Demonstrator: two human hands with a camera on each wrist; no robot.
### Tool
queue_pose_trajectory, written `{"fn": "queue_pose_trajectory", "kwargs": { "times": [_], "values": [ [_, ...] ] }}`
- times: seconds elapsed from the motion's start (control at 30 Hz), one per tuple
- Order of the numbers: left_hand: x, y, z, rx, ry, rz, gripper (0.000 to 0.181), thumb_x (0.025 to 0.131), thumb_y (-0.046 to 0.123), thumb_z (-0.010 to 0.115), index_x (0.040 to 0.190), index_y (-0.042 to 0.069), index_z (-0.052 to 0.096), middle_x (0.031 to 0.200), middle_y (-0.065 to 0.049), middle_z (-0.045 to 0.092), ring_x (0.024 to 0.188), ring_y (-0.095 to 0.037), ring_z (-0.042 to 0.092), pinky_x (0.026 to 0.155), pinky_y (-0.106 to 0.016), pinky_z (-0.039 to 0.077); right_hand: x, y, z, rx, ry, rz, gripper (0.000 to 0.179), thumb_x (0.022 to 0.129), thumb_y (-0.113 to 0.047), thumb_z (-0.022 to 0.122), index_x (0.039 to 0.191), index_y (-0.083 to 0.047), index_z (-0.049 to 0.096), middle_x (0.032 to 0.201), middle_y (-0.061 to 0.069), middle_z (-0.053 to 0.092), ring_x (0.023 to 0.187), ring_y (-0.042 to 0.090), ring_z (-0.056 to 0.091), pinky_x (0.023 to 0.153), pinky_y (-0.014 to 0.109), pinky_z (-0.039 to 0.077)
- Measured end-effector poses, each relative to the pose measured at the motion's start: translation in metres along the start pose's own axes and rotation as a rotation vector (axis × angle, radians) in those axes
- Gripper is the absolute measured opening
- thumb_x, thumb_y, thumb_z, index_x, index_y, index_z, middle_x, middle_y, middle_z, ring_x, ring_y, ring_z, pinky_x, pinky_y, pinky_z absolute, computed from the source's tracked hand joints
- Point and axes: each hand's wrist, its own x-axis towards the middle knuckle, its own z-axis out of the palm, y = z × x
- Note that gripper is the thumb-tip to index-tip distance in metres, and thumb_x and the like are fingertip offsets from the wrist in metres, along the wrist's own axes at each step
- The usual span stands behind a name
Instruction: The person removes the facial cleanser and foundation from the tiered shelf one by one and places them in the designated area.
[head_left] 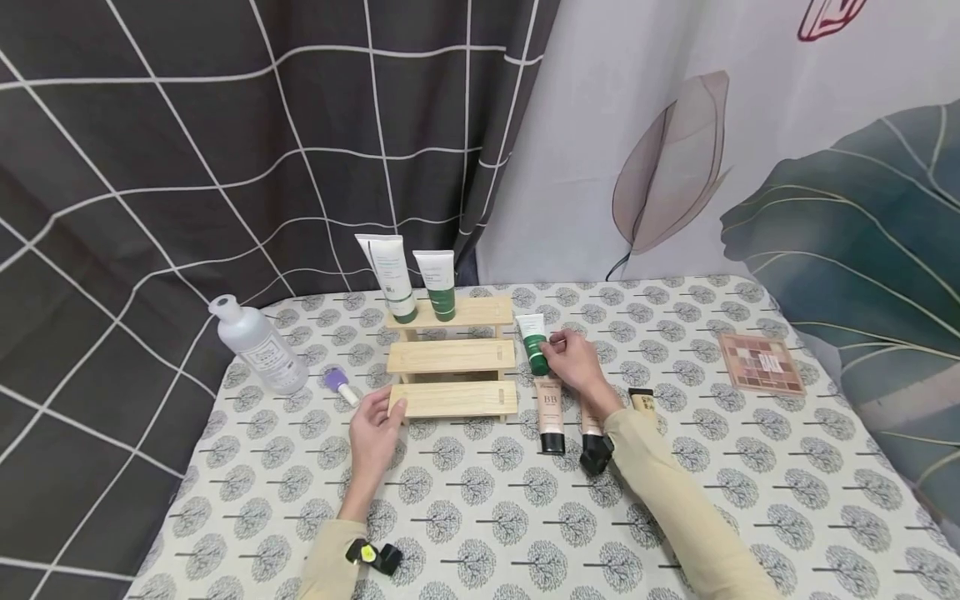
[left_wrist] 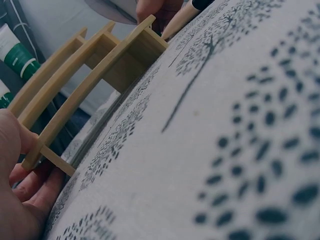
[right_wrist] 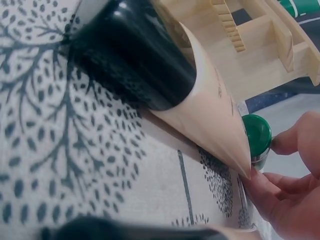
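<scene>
right of centre, the right hand pinched a small white-and-green squeeze tube, grip narrowed around it; the left hand held a three-tier pale-wood rack. pickup seemed underway, likely needing a steady lift next.

Dark gridded curtain, tree-print tablecloth, flat palette.

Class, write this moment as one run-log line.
left hand: grips wooden rack | right hand: pinches green-capped tube | top tier: two tubes, standing cap-down
</scene>
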Motion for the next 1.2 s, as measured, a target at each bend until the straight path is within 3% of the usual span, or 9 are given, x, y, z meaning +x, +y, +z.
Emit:
{"fn": "queue_pose_trajectory", "kwargs": {
  "times": [0.23, 0.43, 0.8, 1.2],
  "values": [
    [-0.001, 0.001, 0.001, 0.015, 0.001, 0.001, 0.039, 0.096, 0.012, 0.068, 0.134, 0.003, 0.059, 0.118, -0.021, 0.067, 0.085, 0.0, 0.062, 0.079, -0.009, 0.055, -0.002, -0.001, -0.001, -0.02, -0.014, -0.006, 0.042, 0.101, -0.029, 0.06, 0.126, 0.004, 0.056, 0.111, 0.023, 0.068, 0.093, 0.03, 0.067, 0.078, 0.035, 0.06],
    [0.0, 0.0, 0.001, 0.009, -0.001, 0.0, 0.039, 0.096, 0.011, 0.068, 0.133, 0.003, 0.059, 0.117, -0.021, 0.067, 0.085, -0.002, 0.063, 0.079, -0.01, 0.055, -0.006, -0.005, -0.005, 0.043, -0.003, 0.02, 0.042, 0.102, -0.028, 0.058, 0.129, 0.004, 0.056, 0.114, 0.022, 0.065, 0.095, 0.029, 0.065, 0.082, 0.036, 0.059],
    [0.0, -0.001, 0.0, 0.039, 0.008, 0.008, 0.04, 0.096, 0.013, 0.069, 0.134, 0.004, 0.06, 0.117, -0.02, 0.068, 0.088, -0.007, 0.064, 0.079, -0.009, 0.055, -0.014, -0.041, -0.022, 0.143, 0.078, -0.129, 0.042, 0.1, -0.027, 0.06, 0.128, 0.004, 0.058, 0.116, 0.022, 0.066, 0.105, 0.033, 0.065, 0.094, 0.043, 0.057],
    [0.0, -0.001, 0.0, 0.03, 0.007, 0.008, 0.039, 0.096, 0.012, 0.069, 0.133, 0.004, 0.06, 0.116, -0.02, 0.068, 0.085, -0.005, 0.063, 0.078, -0.009, 0.055, -0.024, -0.097, -0.011, 0.329, 0.132, -0.293, 0.04, 0.096, -0.02, 0.069, 0.127, 0.002, 0.061, 0.116, 0.017, 0.069, 0.106, 0.029, 0.067, 0.094, 0.033, 0.06]
  ]
}}
